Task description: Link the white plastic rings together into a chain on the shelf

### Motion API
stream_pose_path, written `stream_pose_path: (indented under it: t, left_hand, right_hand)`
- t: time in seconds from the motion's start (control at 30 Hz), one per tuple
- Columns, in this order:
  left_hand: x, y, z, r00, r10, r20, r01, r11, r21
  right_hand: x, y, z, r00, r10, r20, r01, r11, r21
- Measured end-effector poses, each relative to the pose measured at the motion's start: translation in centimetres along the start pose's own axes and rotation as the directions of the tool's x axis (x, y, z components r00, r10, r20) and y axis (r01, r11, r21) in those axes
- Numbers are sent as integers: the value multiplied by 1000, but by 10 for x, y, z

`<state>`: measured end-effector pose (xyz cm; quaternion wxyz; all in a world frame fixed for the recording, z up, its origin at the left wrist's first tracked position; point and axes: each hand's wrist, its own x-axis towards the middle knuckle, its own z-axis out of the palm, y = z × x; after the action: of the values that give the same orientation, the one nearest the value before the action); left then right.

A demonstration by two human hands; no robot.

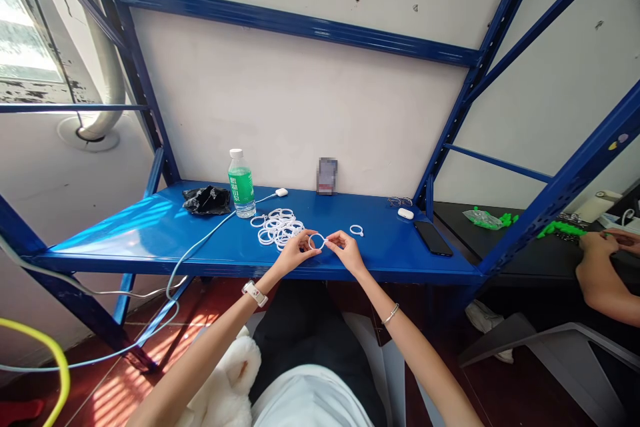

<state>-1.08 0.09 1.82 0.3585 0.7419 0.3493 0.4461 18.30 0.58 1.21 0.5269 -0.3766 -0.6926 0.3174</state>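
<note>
Between my two hands, just above the front of the blue table (380,260), is a white ring (311,237). My left hand (297,250) pinches its left and lower side with closed fingers. On its right side, the fingertips of my right hand (345,248) are closed on the same ring. A pile of several white rings (275,223) lies just beyond and left of my left hand. One separate white ring (357,230) rests on the table to the right, past my right hand. Whether the held ring has a gap is too small to tell.
A water bottle (241,187) and a crumpled black bag (206,200) stand left of the pile. A cable (200,238) crosses the table's left part. At right lie a phone (433,238), a white case (405,213) and glasses (400,201). Another person's hands (600,243) work farther right.
</note>
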Motion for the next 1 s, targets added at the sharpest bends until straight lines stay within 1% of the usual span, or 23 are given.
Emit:
stream_pose_path:
  t: [0.23,0.47,0.7,0.8,1.0]
  left_hand:
    - [-1,-1,-1,1000,22,-13,-21,1000,21]
    - [-1,0,0,1000,20,-11,-20,999,36]
    - [-1,-3,3,998,57,2,-57,988,143]
    - [-1,-1,4,998,60,-1,-59,987,152]
    - [-2,2,3,998,61,-11,-58,987,147]
  right_hand:
    - [-1,-8,1,999,-41,3,41,997,-65]
    - [-1,-12,1,994,-106,-22,100,977,-186]
    - [0,-10,-6,966,-243,85,257,904,-341]
    - [-1,-11,-7,961,-257,103,277,884,-377]
    - [-2,-10,-6,959,-247,141,284,846,-451]
